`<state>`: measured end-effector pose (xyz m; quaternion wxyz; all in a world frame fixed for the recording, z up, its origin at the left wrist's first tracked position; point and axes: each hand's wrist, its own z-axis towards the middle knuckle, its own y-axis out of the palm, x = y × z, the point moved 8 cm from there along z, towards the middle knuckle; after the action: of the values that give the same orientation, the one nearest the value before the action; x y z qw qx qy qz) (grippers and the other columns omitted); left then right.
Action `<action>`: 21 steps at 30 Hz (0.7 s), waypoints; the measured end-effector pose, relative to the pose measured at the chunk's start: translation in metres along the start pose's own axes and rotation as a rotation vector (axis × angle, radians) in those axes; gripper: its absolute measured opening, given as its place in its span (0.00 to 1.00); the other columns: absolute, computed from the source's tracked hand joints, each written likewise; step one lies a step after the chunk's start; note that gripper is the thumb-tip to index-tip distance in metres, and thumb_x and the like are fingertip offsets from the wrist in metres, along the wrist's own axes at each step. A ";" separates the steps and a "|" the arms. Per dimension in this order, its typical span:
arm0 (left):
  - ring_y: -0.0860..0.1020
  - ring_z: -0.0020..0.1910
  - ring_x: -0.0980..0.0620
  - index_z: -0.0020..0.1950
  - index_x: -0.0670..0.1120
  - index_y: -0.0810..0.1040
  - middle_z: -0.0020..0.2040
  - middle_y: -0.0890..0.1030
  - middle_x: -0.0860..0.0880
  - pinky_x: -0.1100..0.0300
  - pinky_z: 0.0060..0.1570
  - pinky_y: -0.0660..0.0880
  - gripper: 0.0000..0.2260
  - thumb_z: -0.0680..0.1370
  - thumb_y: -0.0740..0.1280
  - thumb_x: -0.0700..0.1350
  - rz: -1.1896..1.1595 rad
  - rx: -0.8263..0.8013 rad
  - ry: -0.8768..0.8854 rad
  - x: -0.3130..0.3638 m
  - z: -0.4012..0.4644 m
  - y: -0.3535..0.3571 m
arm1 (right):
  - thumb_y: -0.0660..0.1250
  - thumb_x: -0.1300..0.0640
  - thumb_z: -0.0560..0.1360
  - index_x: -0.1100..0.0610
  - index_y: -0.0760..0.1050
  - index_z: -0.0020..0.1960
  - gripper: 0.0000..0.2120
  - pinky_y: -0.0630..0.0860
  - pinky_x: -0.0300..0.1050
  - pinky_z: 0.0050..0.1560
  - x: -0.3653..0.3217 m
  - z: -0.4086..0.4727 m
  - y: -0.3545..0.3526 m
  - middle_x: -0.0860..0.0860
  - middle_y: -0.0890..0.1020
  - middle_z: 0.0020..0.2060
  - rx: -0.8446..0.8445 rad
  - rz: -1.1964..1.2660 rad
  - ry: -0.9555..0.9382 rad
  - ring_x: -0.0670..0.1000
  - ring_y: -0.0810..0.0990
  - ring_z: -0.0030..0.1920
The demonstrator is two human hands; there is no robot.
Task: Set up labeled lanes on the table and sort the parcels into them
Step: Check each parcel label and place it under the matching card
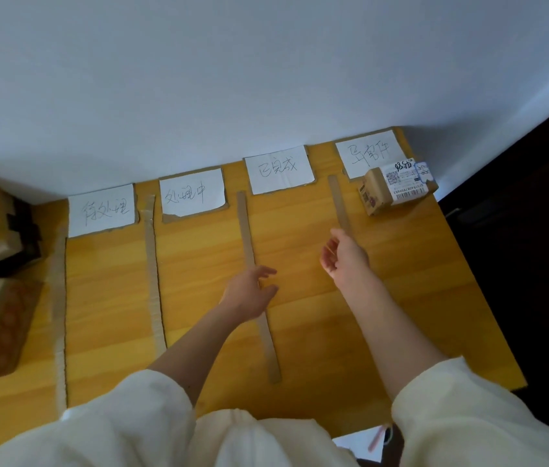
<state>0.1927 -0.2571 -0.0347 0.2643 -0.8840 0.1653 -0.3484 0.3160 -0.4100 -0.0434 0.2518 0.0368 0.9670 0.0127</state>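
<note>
Four handwritten label cards (278,170) along table (401,281) far edge, cardboard strips (153,271) dividing lanes. Small parcel (397,190) upper right, in rightmost lane, overlapping its card. Left hand (249,293) and right hand (344,256) mid-frame, fingers loosely open, holding nothing.

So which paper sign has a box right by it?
The sign farthest right, at the table's far right corner. A small cardboard parcel with a shipping label sits at its near right corner, covering it; the other three signs have none.
</note>
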 end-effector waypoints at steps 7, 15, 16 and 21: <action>0.79 0.48 0.50 0.62 0.49 0.78 0.50 0.80 0.52 0.52 0.48 0.78 0.12 0.79 0.64 0.48 -0.243 0.146 -0.078 -0.064 -0.045 -0.024 | 0.69 0.52 0.76 0.57 0.74 0.42 0.09 0.77 0.44 0.43 0.059 -0.036 0.035 0.50 0.77 0.34 -0.083 -0.233 -0.029 0.49 0.76 0.35; 0.79 0.47 0.50 0.60 0.52 0.77 0.52 0.81 0.51 0.56 0.43 0.77 0.11 0.79 0.64 0.50 -0.323 0.232 -0.163 -0.148 -0.093 -0.059 | 0.68 0.52 0.78 0.59 0.73 0.39 0.13 0.73 0.45 0.38 0.122 -0.080 0.076 0.53 0.76 0.33 -0.185 -0.621 -0.164 0.50 0.75 0.34; 0.79 0.47 0.50 0.60 0.52 0.77 0.52 0.81 0.51 0.57 0.43 0.76 0.11 0.79 0.64 0.50 -0.332 0.244 -0.168 -0.159 -0.099 -0.065 | 0.68 0.52 0.78 0.59 0.73 0.39 0.13 0.73 0.45 0.39 0.131 -0.086 0.085 0.53 0.76 0.34 -0.194 -0.650 -0.171 0.50 0.75 0.34; 0.79 0.53 0.50 0.61 0.51 0.78 0.54 0.81 0.51 0.57 0.46 0.76 0.12 0.79 0.65 0.50 -0.372 0.308 -0.172 -0.210 -0.124 -0.094 | 0.69 0.51 0.77 0.57 0.74 0.40 0.12 0.75 0.45 0.40 0.180 -0.119 0.135 0.51 0.78 0.36 -0.273 -0.758 -0.202 0.50 0.78 0.37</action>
<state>-0.0321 -0.1248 -0.0149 0.3402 -0.8750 -0.0780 -0.3355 0.1106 -0.2625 -0.0215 0.3349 -0.3546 0.8719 0.0434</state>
